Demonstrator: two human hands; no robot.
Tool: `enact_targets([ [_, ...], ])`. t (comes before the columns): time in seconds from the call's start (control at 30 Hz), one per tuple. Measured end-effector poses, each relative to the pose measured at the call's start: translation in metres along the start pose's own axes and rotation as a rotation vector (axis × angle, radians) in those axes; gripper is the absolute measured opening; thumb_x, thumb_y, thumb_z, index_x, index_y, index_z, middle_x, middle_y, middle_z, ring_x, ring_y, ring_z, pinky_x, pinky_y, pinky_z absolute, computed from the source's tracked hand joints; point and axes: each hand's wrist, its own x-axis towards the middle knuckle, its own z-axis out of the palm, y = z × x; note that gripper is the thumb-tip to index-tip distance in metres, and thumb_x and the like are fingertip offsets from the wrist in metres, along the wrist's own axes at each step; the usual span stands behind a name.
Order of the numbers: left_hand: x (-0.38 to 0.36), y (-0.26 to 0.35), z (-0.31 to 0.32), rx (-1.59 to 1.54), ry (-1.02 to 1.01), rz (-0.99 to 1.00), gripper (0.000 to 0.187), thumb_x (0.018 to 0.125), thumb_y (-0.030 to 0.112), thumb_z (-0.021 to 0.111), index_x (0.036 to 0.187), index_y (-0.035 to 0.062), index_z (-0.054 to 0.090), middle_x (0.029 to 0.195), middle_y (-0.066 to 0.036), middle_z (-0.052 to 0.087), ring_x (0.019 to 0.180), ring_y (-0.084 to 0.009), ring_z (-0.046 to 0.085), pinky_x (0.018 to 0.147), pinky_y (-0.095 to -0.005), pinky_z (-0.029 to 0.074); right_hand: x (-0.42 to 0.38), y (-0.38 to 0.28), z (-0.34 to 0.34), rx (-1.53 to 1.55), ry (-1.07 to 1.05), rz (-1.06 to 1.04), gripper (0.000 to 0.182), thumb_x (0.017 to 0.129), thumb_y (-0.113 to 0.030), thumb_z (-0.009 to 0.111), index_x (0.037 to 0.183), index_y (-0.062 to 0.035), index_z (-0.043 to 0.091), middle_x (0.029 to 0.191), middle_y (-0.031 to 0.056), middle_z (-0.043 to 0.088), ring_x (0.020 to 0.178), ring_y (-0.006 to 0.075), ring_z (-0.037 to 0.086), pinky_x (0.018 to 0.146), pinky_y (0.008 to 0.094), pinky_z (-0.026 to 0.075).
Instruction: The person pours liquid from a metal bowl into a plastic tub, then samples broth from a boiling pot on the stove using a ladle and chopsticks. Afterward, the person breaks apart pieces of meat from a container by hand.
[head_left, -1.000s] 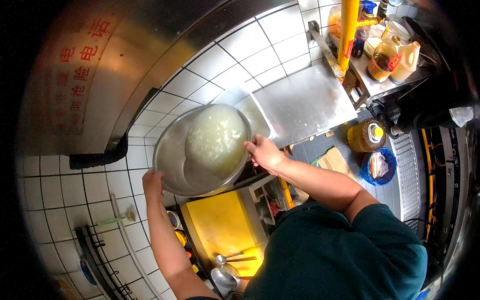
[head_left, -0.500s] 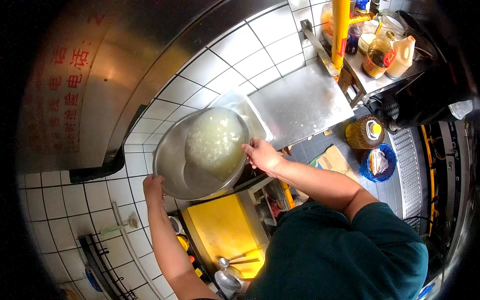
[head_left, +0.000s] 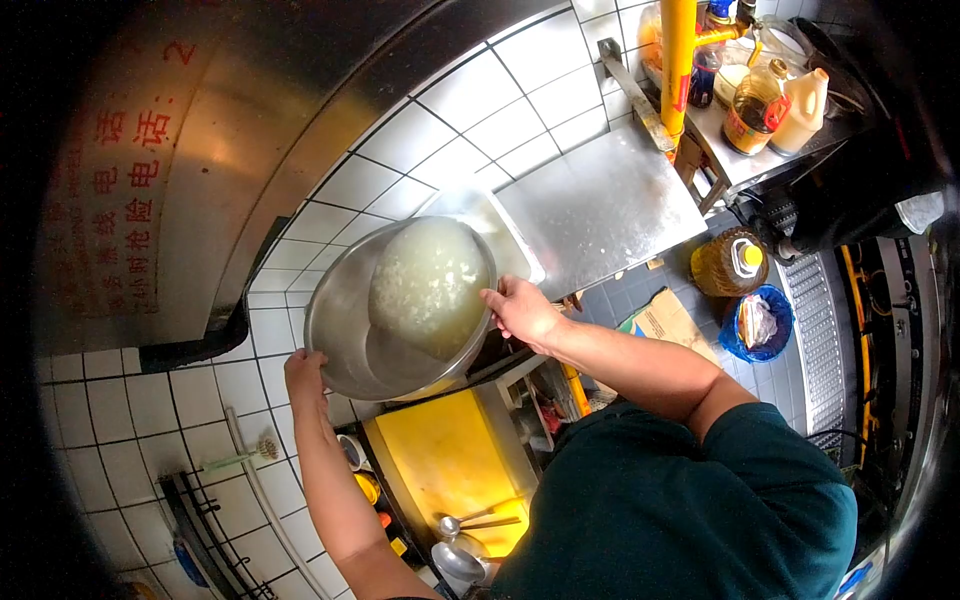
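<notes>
A large round steel basin (head_left: pixel 345 350) is held between my two hands in the head view. Inside it lies cloudy, pale greenish liquid (head_left: pixel 430 290) with whitish bits, gathered toward the far right, so the basin looks tilted. My left hand (head_left: pixel 305 375) is closed on the rim at the left. At the right side of the rim, my right hand (head_left: pixel 520 308) is closed with thumb and fingers pinching the edge. Behind the basin, partly hidden by it, stands a translucent white tub (head_left: pixel 510 235).
A steel counter (head_left: pixel 610 205) adjoins the tub. Nearer me, a yellow board (head_left: pixel 435 435) bears ladles (head_left: pixel 450 525). To the right are an oil jug (head_left: pixel 730 262), a blue-lined bin (head_left: pixel 757 325) and a yellow pipe (head_left: pixel 677 70). A metal hood (head_left: pixel 210 150) overhangs the left.
Both hands keep their grip on the basin, which stays almost in place. The liquid's outline and floating bits have shifted slightly. The camera view has turned a little.
</notes>
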Motion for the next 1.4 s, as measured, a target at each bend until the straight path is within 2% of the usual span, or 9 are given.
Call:
enact_targets([
  [0.37, -0.01, 0.013, 0.007, -0.038, 0.026, 0.009, 0.005, 0.073, 0.005, 0.058, 0.072, 0.0026, 0.054, 0.063, -0.001, 0.046, 0.05, -0.0123, 0.041, 0.042, -0.0277, 0.031, -0.008, -0.009, 0.002, 0.002, 0.011, 0.015, 0.027, 0.1, -0.022, 0.055, 0.087, 0.0012, 0.05, 0.064, 0.0037, 0.051, 0.049, 0.0105, 0.046, 0.044, 0.0262, 0.04],
  [0.47, -0.009, 0.013, 0.01, 0.004, 0.101, -0.008, 0.004, 0.073, 0.005, 0.058, 0.073, 0.0029, 0.054, 0.062, 0.0, 0.045, 0.048, -0.0123, 0.039, 0.042, -0.0286, 0.029, -0.006, -0.005, 0.003, 0.004, 0.015, 0.021, 0.028, 0.099, -0.023, 0.056, 0.087, 0.0013, 0.05, 0.064, 0.0038, 0.052, 0.049, 0.0108, 0.046, 0.044, 0.0265, 0.04],
  [0.67, 0.002, 0.002, 0.004, -0.018, 0.069, 0.028, 0.004, 0.072, 0.005, 0.059, 0.073, 0.0042, 0.055, 0.06, 0.0, 0.044, 0.047, -0.0117, 0.037, 0.041, -0.0286, 0.027, -0.006, -0.005, 0.003, -0.001, 0.013, 0.019, 0.027, 0.1, -0.022, 0.056, 0.088, 0.0017, 0.05, 0.064, 0.0041, 0.051, 0.049, 0.0109, 0.046, 0.044, 0.0266, 0.04],
  [0.87, -0.005, 0.009, 0.005, -0.062, 0.043, 0.064, 0.004, 0.072, 0.006, 0.058, 0.072, 0.0049, 0.055, 0.062, 0.0, 0.048, 0.048, -0.0116, 0.042, 0.041, -0.0271, 0.03, -0.007, -0.006, 0.004, -0.006, 0.015, 0.024, 0.027, 0.1, -0.022, 0.055, 0.088, 0.0024, 0.05, 0.064, 0.0044, 0.051, 0.049, 0.0109, 0.046, 0.044, 0.0267, 0.039],
  [0.97, 0.005, 0.002, -0.002, 0.017, -0.007, 0.045, 0.011, 0.071, 0.011, 0.06, 0.079, 0.0055, 0.055, 0.066, -0.001, 0.048, 0.052, -0.0113, 0.042, 0.043, -0.0259, 0.031, -0.006, -0.004, 0.004, -0.003, 0.016, 0.025, 0.027, 0.1, -0.021, 0.055, 0.088, 0.0025, 0.05, 0.065, 0.0044, 0.051, 0.05, 0.0108, 0.046, 0.044, 0.0266, 0.039],
  [1.17, 0.007, 0.001, 0.0, -0.022, 0.009, 0.078, 0.009, 0.072, 0.013, 0.06, 0.076, 0.0056, 0.056, 0.064, -0.001, 0.048, 0.052, -0.0132, 0.044, 0.043, -0.0281, 0.034, -0.008, -0.006, 0.005, 0.009, 0.018, 0.028, 0.026, 0.099, -0.021, 0.055, 0.088, 0.0022, 0.05, 0.065, 0.0041, 0.051, 0.05, 0.0106, 0.046, 0.044, 0.0258, 0.039],
  [1.4, 0.01, 0.001, 0.0, -0.047, 0.018, 0.083, 0.007, 0.074, 0.012, 0.059, 0.072, 0.0071, 0.054, 0.062, -0.001, 0.048, 0.05, -0.0133, 0.043, 0.043, -0.0288, 0.032, -0.005, -0.003, 0.005, 0.025, 0.012, 0.03, 0.026, 0.099, -0.021, 0.055, 0.089, 0.0018, 0.05, 0.065, 0.0037, 0.05, 0.051, 0.0103, 0.046, 0.044, 0.0255, 0.039],
])
